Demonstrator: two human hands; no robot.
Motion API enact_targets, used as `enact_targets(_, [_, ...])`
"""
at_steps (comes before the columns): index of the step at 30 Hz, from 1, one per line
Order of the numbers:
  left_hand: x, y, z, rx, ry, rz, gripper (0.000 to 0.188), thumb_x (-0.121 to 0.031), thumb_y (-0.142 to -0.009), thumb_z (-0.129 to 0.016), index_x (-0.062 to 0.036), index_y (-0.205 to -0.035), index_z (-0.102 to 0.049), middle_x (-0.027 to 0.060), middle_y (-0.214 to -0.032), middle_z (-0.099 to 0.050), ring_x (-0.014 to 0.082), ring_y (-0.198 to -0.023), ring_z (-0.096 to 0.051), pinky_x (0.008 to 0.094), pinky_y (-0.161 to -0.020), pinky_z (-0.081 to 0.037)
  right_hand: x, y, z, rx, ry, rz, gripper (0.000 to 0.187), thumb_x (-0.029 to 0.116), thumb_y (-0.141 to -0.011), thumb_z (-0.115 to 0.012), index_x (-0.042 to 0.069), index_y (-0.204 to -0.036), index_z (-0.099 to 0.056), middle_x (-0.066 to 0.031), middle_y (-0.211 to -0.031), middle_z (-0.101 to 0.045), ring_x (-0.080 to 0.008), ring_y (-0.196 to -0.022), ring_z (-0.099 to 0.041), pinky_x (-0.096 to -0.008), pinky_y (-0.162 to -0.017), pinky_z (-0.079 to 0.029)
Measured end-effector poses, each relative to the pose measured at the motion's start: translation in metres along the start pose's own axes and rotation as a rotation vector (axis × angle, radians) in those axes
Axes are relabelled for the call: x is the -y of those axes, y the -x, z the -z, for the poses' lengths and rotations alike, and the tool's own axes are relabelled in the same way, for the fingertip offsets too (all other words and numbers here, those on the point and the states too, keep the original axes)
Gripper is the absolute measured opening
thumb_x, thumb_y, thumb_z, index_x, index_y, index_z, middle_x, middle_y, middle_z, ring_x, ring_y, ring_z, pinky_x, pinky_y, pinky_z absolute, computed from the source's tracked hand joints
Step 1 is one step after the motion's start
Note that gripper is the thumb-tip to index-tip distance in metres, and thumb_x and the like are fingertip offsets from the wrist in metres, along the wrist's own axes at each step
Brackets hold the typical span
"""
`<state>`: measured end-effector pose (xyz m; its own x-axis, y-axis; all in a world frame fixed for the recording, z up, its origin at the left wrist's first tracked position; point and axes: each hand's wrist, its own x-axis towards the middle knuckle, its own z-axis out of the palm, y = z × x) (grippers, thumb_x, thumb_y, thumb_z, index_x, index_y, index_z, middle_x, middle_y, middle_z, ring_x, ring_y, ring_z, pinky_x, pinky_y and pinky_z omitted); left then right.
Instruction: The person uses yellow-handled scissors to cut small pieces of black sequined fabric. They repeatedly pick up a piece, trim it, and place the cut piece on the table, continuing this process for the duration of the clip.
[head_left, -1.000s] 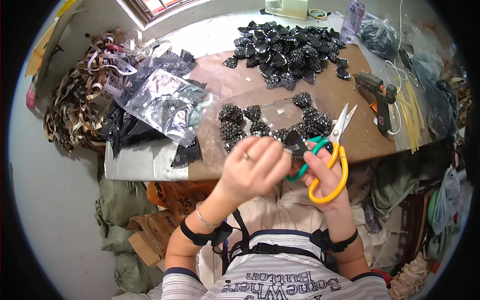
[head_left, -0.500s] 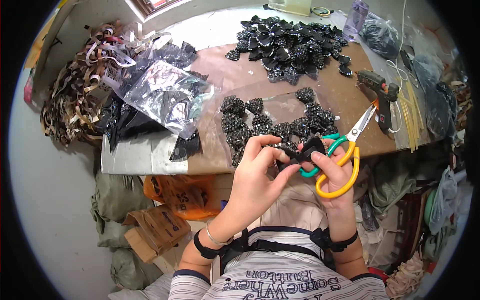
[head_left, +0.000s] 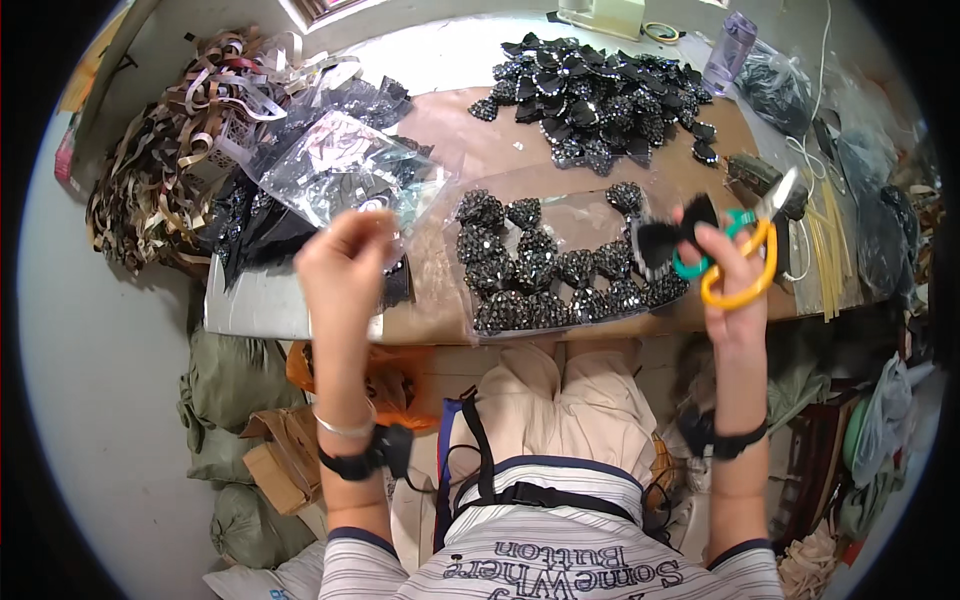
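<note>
My right hand point(head_left: 738, 270) is raised above the table's right part, closed around a black bow point(head_left: 680, 235) with a sparkling edge. Scissors point(head_left: 755, 250) with one yellow and one green handle hang on the same hand, blades pointing up and away. My left hand point(head_left: 348, 262) is lifted at the table's front left, beside a clear plastic bag point(head_left: 345, 170). Its fingers are curled together and slightly blurred; what they pinch, if anything, is too small to make out. Between the hands, several beaded black bows point(head_left: 535, 265) lie in rows on a clear plastic sheet.
A heap of black bows point(head_left: 600, 100) covers the far middle. At the right are a glue gun point(head_left: 755, 175), thin yellowish sticks point(head_left: 828, 245) and a purple bottle point(head_left: 730, 55). Tangled ribbon strips point(head_left: 170, 150) hang at the left; an orange bag point(head_left: 400, 385) lies below.
My hands have come apart: the left went left and up, the right moved right and up with the bow and scissors. The rows of bows are uncovered now. The view shifted slightly.
</note>
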<state>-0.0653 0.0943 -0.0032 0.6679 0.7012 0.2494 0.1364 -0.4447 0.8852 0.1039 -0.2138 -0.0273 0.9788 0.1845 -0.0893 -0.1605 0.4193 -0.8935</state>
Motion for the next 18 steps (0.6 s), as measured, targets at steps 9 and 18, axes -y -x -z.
enact_targets(9, [-0.001,-0.052,-0.031,0.216,-0.462,-0.477,0.035,-0.005,-0.081,-0.066,-0.0039,-0.116,-0.064,0.0195,-0.130,-0.053,0.0365,-0.120,-0.052,0.0415,-0.104,-0.038,-0.007,-0.204,-0.051,0.152,-0.149,-0.032,0.033,0.008,-0.088,-0.059,-0.007,-0.114,-0.045,-0.0264,-0.121,-0.053,-0.0350,-0.113,-0.057,-0.0451,-0.097,-0.051])
enact_targets(18, [0.023,-0.046,-0.134,0.657,-0.999,-0.994,0.023,-0.005,-0.075,-0.062,-0.0170,-0.094,-0.069,0.0045,-0.107,-0.057,0.0208,-0.111,-0.050,0.0448,-0.098,-0.036,0.013,-0.022,-0.031,0.337,0.063,-0.222,0.037,0.009,-0.086,-0.062,-0.004,-0.116,-0.044,-0.0275,-0.112,-0.061,-0.0330,-0.098,-0.066,-0.0382,-0.085,-0.056])
